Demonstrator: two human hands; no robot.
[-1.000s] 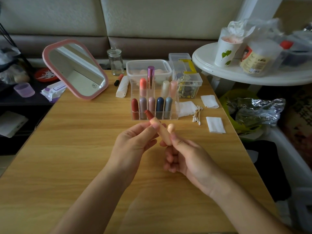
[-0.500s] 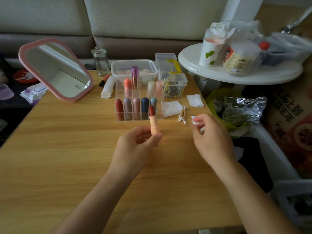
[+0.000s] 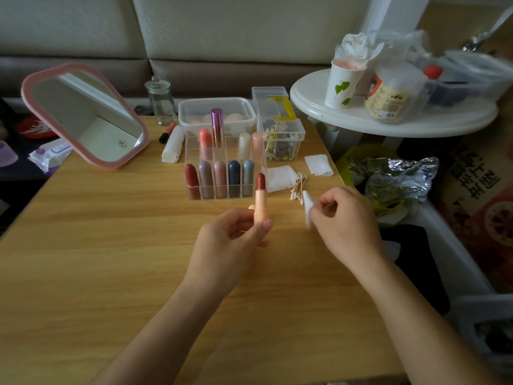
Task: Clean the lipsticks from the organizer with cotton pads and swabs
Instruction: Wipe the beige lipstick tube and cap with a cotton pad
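1. The clear acrylic organizer (image 3: 230,151) stands on the wooden table (image 3: 111,245) with capped lipsticks upright in its cells.
2. The left hand (image 3: 230,240) grips an uncapped peach-cased lipstick (image 3: 261,202) upright just in front of the organizer, fingers curled round its base and the red bullet exposed.
3. Cotton swabs (image 3: 298,187) lie heaped just right of the organizer.
4. The right hand (image 3: 344,218) pinches a white cotton pad (image 3: 306,208) near the lipstick, not touching it.
5. Likely step: bringing pad to lipstick. The next move calls for closing that gap and wiping lightly, since the soft bullet could smear.
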